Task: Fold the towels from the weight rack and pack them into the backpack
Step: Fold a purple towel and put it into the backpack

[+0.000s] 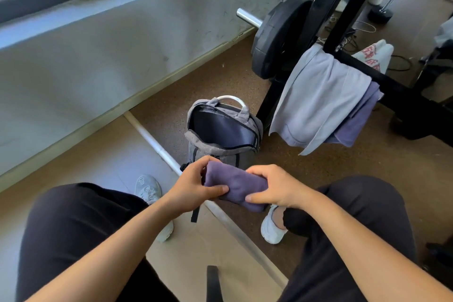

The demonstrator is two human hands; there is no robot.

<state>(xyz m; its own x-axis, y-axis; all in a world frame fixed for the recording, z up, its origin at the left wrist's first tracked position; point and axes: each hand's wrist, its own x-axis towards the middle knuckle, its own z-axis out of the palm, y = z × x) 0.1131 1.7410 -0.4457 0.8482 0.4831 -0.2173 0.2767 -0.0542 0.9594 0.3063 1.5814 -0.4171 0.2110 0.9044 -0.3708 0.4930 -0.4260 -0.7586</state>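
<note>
Purple towel [235, 185], one item, held in the air above the person's knees, just this side of the backpack [203, 144] and not touching it. Left hand [193, 186]: thumb on the near face, fingers curled over the far edge, clamped on the towel's left end. Right hand [277, 189]: same grip, clamped on the right end. Reason for the two-ended hold, as judged: to stop the layers springing open while the bundle goes to the bag.

Backpack: grey, upright on the floor, main zip undone, mouth gaping toward the person, dark lining, nothing visible inside. So placed, probably, to take a bundle straight down with no hand spared to hold it open.

Rack [367, 68]: black bar, near the backpack, carrying a blue towel [318, 98] draped unfolded, a second purple towel [355, 122] under it, and a printed white towel [375, 52] behind. Hung within the person's reach; judged as stock not yet folded.

Appearance of the held towel: a thick, compact oblong, several layers deep. Soft matte cloth, lightly rumpled. Ends hidden under the hands, no loose corner showing. Fold looks finished; packing is the likely step in hand.
</note>
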